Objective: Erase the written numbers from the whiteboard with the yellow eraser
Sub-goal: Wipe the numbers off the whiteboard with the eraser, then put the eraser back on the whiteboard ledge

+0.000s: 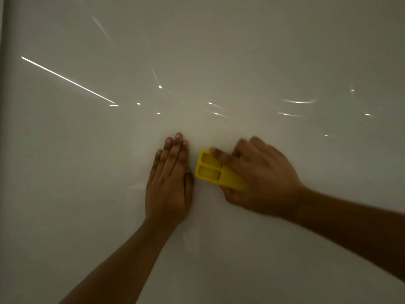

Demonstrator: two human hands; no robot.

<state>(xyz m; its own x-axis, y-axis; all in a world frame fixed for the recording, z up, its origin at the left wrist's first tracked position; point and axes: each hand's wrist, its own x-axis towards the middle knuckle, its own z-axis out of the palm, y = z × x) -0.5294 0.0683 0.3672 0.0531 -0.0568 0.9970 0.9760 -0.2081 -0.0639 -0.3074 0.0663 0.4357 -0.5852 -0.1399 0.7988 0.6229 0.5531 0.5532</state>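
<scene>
The glossy whiteboard [87,172] fills the whole view. No written numbers show on its surface. My right hand [260,178] grips the yellow eraser [210,171] and presses it against the board just right of centre; the hand is blurred. The eraser's ribbed plastic back, with two rectangular recesses, faces me, and its right end is hidden under my fingers. My left hand [168,183] lies flat on the board with the fingers together, directly left of the eraser and a small gap away from it.
Bright streaks and dots of reflected light [68,81] cross the upper half of the board. A darker vertical edge [1,62] of the board or its frame runs along the far left.
</scene>
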